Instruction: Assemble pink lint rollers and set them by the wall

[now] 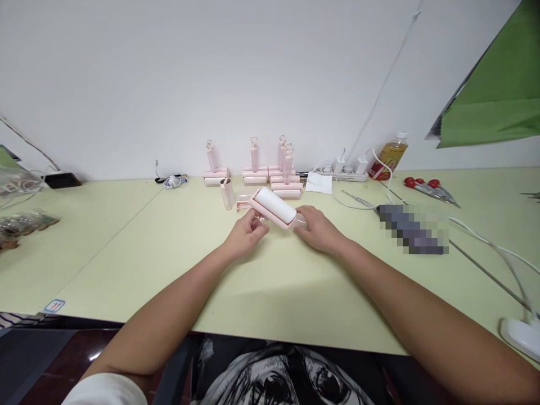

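A pink lint roller with a white roll (276, 206) is held tilted above the table, its left end higher than its right. My left hand (247, 232) grips its left end from below, fingers curled. My right hand (317, 228) closes around the lower right end, by a clear part. Just behind the left hand, a pink cylindrical case (227, 194) stands upright with its top open. Beside that case lies a clear and pink piece (243, 202), partly covered by the held roller.
Several pink lint rollers (287, 194) with upright handles line the wall. Rightward are white paper (319, 183), a power strip (352, 176), a bottle (388, 157), red-handled tools (430, 188) and a blurred dark object (411, 229). Bagged items (27, 222) lie far left on the table (169, 253).
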A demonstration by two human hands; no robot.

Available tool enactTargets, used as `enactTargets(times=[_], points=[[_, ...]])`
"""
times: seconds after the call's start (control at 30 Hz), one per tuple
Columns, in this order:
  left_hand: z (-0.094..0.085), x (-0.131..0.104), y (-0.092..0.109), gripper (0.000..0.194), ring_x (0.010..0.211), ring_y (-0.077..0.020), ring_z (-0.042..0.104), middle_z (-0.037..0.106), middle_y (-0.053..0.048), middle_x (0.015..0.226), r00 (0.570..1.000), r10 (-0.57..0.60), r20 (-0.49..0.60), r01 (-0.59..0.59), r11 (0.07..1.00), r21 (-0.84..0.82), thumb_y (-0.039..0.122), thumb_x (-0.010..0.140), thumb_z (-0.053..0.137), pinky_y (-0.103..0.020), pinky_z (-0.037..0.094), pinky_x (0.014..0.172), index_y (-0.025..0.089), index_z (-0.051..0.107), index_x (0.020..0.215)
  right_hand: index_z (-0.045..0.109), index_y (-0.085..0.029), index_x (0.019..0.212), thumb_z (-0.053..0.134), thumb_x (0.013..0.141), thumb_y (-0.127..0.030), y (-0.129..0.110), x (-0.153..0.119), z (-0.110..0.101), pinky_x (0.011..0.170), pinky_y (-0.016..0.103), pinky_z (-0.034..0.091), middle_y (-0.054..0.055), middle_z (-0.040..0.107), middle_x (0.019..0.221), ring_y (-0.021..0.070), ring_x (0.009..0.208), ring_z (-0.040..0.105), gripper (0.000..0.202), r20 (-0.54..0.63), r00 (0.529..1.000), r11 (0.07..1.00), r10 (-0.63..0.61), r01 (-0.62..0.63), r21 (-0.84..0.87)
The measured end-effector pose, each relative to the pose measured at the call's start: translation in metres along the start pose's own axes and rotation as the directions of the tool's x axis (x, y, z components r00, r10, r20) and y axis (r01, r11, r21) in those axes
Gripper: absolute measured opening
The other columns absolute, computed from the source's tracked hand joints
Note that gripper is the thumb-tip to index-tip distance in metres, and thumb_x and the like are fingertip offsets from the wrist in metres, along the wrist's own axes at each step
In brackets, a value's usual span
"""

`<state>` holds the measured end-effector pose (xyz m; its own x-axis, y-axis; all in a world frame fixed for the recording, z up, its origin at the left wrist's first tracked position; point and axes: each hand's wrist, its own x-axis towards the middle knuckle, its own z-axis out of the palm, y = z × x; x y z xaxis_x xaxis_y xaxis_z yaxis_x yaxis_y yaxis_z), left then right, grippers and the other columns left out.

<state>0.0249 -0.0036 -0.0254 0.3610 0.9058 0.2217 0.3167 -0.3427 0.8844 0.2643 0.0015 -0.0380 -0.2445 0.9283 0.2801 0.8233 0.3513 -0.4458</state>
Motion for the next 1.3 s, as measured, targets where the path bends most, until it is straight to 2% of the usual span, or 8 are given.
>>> enactTargets(times=[0.07, 0.13, 0.17, 0.23, 0.3, 0.4, 1.0, 1.3], points=[[-0.001, 0.0, 0.001, 0.02, 0.052, -0.0079, 0.042, 0.045, 0.006, 0.064, 0.999, -0.017, 0.028, 0.017, 1.0, 0.004, 0.032, 0.084, 0.053, -0.022, 0.032, 0.052, 0.019, 0.051, 0.1, 0.053, -0.02, 0.12, 0.058, 0.079, -0.031, 0.0, 0.001, -0.002, 0.091, 0.045, 0.044, 0.012, 0.059, 0.119, 0.03, 0.106, 0.054, 0.043, -0.006, 0.999, 0.995, 0.048, -0.047, 0.083], [-0.002, -0.001, 0.004, 0.023, 0.05, -0.0074, 0.041, 0.048, 0.006, 0.065, 0.997, -0.036, 0.061, 0.037, 0.999, -0.009, 0.034, 0.085, 0.052, -0.021, 0.032, 0.05, 0.019, 0.051, 0.103, 0.054, -0.022, 0.115, 0.06, 0.078, -0.032, -0.002, 0.003, -0.005, 0.085, 0.044, 0.048, 0.01, 0.062, 0.108, 0.0268, 0.095, 0.059, 0.039, -0.056, 0.975, 0.939, 0.217, -0.192, 0.285], [-0.002, -0.002, 0.006, 0.024, 0.049, -0.007, 0.041, 0.049, 0.005, 0.066, 0.996, -0.052, 0.077, 0.054, 0.998, -0.018, 0.035, 0.086, 0.052, -0.021, 0.032, 0.049, 0.019, 0.051, 0.103, 0.053, -0.022, 0.112, 0.059, 0.079, -0.032, -0.004, 0.004, -0.007, 0.081, 0.043, 0.051, 0.008, 0.063, 0.103, 0.0246, 0.089, 0.061, 0.035, -0.052, 0.946, 0.854, 0.321, -0.265, 0.447], [-0.002, -0.003, 0.011, 0.024, 0.047, -0.0062, 0.041, 0.053, 0.004, 0.07, 0.988, -0.103, 0.111, 0.108, 0.993, -0.037, 0.037, 0.085, 0.052, -0.02, 0.032, 0.045, 0.019, 0.05, 0.102, 0.052, -0.023, 0.105, 0.055, 0.082, -0.03, -0.01, 0.005, -0.011, 0.075, 0.039, 0.055, 0.004, 0.062, 0.095, 0.0194, 0.077, 0.063, 0.024, 0.05, 0.887, 0.55, 0.459, -0.328, 0.768], [-0.001, -0.004, 0.013, 0.024, 0.045, -0.0056, 0.041, 0.055, 0.003, 0.072, 0.976, -0.162, 0.148, 0.173, 0.983, -0.059, 0.039, 0.085, 0.053, -0.019, 0.032, 0.042, 0.019, 0.05, 0.099, 0.051, -0.022, 0.097, 0.052, 0.084, -0.028, -0.017, 0.004, -0.015, 0.072, 0.037, 0.058, 0.002, 0.062, 0.091, 0.0159, 0.071, 0.064, 0.015, 0.147, 0.874, 0.254, 0.463, -0.29, 0.923], [-0.001, -0.004, 0.013, 0.023, 0.042, -0.005, 0.042, 0.057, 0.002, 0.073, 0.954, -0.226, 0.195, 0.248, 0.964, -0.094, 0.041, 0.085, 0.054, -0.018, 0.034, 0.039, 0.02, 0.049, 0.095, 0.052, -0.02, 0.091, 0.053, 0.085, -0.023, -0.028, -0.001, -0.017, 0.068, 0.035, 0.059, 0.001, 0.063, 0.087, 0.0134, 0.066, 0.064, 0.007, 0.18, 0.884, 0.109, 0.431, -0.249, 0.962], [-0.003, -0.004, 0.009, 0.027, 0.038, -0.0051, 0.044, 0.06, 0.0, 0.073, 0.925, -0.283, 0.253, 0.319, 0.941, -0.111, 0.045, 0.084, 0.057, -0.018, 0.035, 0.037, 0.02, 0.051, 0.093, 0.052, -0.022, 0.096, 0.062, 0.08, -0.029, -0.036, -0.005, -0.007, 0.064, 0.031, 0.058, 0.0, 0.062, 0.083, 0.0145, 0.069, 0.063, 0.02, 0.121, 0.906, 0.326, 0.405, -0.267, 0.907], [-0.003, -0.005, 0.016, 0.026, 0.041, -0.0058, 0.045, 0.06, 0.0, 0.074, 0.93, -0.279, 0.239, 0.305, 0.949, -0.08, 0.044, 0.084, 0.058, -0.019, 0.036, 0.038, 0.02, 0.053, 0.092, 0.057, -0.023, 0.113, 0.063, 0.081, -0.033, -0.03, -0.009, 0.0, 0.068, 0.032, 0.056, 0.001, 0.063, 0.091, 0.0157, 0.074, 0.064, 0.034, 0.126, 0.951, 0.441, 0.284, -0.246, 0.863]])
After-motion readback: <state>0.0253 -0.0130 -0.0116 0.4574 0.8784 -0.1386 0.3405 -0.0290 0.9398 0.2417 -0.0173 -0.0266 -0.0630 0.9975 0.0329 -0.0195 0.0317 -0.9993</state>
